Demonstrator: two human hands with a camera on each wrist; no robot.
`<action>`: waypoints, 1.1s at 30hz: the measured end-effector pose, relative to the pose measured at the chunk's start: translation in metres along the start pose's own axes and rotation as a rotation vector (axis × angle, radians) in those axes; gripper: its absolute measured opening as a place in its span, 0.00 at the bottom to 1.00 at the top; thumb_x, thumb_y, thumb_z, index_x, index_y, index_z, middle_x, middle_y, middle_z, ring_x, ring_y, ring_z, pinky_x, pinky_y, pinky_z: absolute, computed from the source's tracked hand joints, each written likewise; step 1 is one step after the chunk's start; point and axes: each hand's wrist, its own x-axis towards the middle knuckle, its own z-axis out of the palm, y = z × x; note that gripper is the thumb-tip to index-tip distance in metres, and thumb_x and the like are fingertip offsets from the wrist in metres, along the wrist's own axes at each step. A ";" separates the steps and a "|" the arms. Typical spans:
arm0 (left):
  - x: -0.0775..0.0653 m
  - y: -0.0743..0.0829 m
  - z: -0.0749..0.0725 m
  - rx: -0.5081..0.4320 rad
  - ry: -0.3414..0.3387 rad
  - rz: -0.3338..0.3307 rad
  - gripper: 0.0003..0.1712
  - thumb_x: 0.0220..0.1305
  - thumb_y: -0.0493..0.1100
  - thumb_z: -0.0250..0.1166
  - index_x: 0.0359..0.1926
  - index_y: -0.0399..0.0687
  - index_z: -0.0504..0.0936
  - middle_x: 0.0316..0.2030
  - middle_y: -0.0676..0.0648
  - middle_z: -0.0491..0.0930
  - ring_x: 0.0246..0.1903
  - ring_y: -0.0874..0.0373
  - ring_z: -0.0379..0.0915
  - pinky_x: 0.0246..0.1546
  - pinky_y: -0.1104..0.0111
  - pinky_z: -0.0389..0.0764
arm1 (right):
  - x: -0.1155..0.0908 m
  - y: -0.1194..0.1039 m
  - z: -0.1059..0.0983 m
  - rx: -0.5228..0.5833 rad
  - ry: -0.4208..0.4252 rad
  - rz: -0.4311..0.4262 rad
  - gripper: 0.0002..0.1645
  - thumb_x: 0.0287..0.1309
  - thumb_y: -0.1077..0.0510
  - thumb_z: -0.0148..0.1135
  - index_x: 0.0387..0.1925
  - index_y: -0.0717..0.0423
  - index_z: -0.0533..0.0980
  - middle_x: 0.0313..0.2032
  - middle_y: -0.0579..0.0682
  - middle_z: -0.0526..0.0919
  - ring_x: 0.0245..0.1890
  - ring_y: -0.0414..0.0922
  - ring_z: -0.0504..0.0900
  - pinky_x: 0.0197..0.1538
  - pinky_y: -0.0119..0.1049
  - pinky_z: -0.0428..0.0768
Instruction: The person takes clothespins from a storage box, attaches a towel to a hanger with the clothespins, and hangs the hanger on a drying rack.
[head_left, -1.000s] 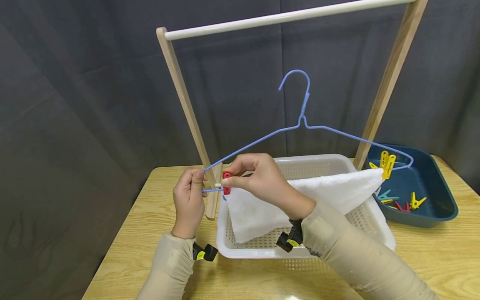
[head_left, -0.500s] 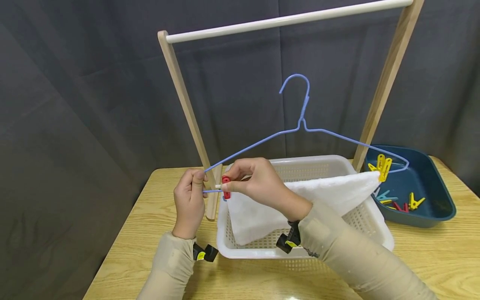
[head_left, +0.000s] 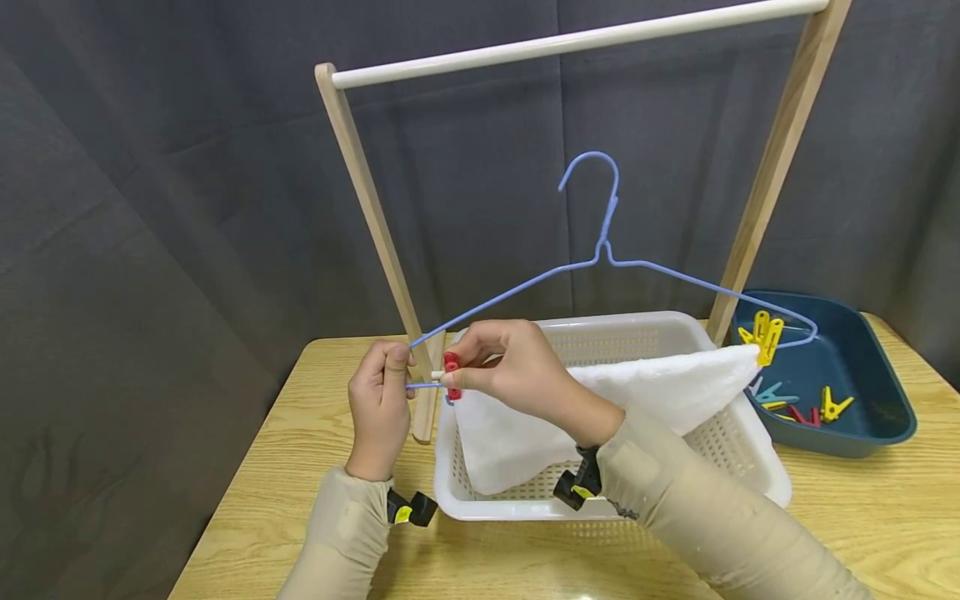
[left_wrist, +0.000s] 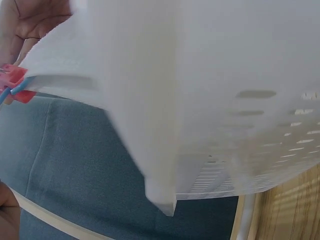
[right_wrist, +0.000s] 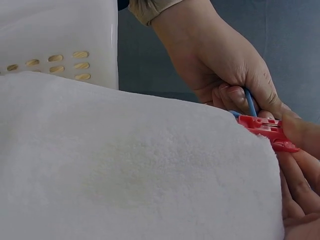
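Note:
My left hand (head_left: pixel 378 400) grips the left end of a blue wire hanger (head_left: pixel 517 290), fingers curled round the corner. Thumb and fingers of my right hand (head_left: pixel 517 367) pinch a red clothespin (head_left: pixel 452 379) at the left corner of a white towel (head_left: pixel 495 442). In the right wrist view that red clothespin (right_wrist: pixel 270 131) sits right at the towel's edge, beside the blue wire. Folded over the hanger's lower bar, the towel is held at its right end by yellow clothespins (head_left: pixel 768 337). Part of the towel is hidden behind my right hand and wrist.
Under the towel stands a white perforated basket (head_left: pixel 517 508). A dark teal tub (head_left: pixel 885 408) with several loose clothespins is at the right. Behind, a wooden rack carries a white rod (head_left: pixel 577 42). A dark curtain (head_left: pixel 187 208) hangs at the back.
The hanger and towel have dipped slightly in the head view, the hook a little lower. My right hand has shifted slightly down with the red clothespin; both grips remain.

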 end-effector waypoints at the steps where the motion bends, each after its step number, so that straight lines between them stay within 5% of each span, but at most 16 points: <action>1: 0.000 0.000 0.000 0.001 0.001 0.000 0.22 0.78 0.46 0.54 0.31 0.32 0.76 0.19 0.45 0.68 0.17 0.57 0.65 0.20 0.75 0.71 | 0.000 0.000 0.000 0.000 0.000 -0.003 0.08 0.48 0.69 0.77 0.31 0.62 0.84 0.28 0.50 0.88 0.27 0.41 0.86 0.34 0.38 0.86; 25: 0.001 0.001 -0.001 0.003 -0.014 -0.025 0.23 0.78 0.47 0.54 0.31 0.30 0.76 0.19 0.44 0.68 0.18 0.61 0.65 0.21 0.78 0.70 | 0.000 0.001 0.000 -0.027 0.001 -0.010 0.13 0.49 0.67 0.78 0.37 0.62 0.84 0.30 0.50 0.88 0.31 0.40 0.86 0.38 0.37 0.87; 33: 0.001 0.001 -0.002 -0.006 -0.017 -0.035 0.22 0.78 0.46 0.54 0.31 0.31 0.75 0.18 0.37 0.67 0.18 0.65 0.64 0.21 0.78 0.70 | 0.001 0.002 0.000 -0.051 0.005 -0.016 0.14 0.48 0.67 0.78 0.39 0.65 0.85 0.31 0.51 0.88 0.32 0.41 0.86 0.37 0.35 0.86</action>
